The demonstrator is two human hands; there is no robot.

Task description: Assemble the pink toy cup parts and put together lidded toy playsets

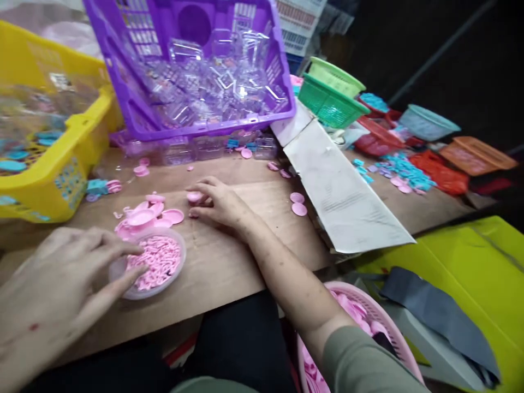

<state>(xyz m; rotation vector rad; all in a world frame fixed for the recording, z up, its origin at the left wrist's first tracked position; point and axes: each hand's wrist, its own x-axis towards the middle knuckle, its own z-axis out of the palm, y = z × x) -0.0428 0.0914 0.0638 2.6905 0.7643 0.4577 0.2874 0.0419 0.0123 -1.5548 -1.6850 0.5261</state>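
Note:
My left hand point(61, 289) reaches over a clear round bowl point(123, 292) filled with small pink plastic pieces point(159, 262); thumb and fingers are apart at its left rim, holding nothing I can see. Farther out on the wooden table point(229, 262), my right hand point(219, 204) lies palm down, fingers curled around a pink round disc point(194, 196). A pile of pink discs point(147, 215) sits between the bowl and that hand.
A tilted purple crate point(188, 71) of clear plastic cases stands behind, a yellow crate point(49, 142) at left. Loose pink discs point(298, 203) lie near a cardboard sheet point(339, 185). Green baskets point(331, 93) and blue pieces point(401, 169) at right. A pink basket point(368, 316) sits by my lap.

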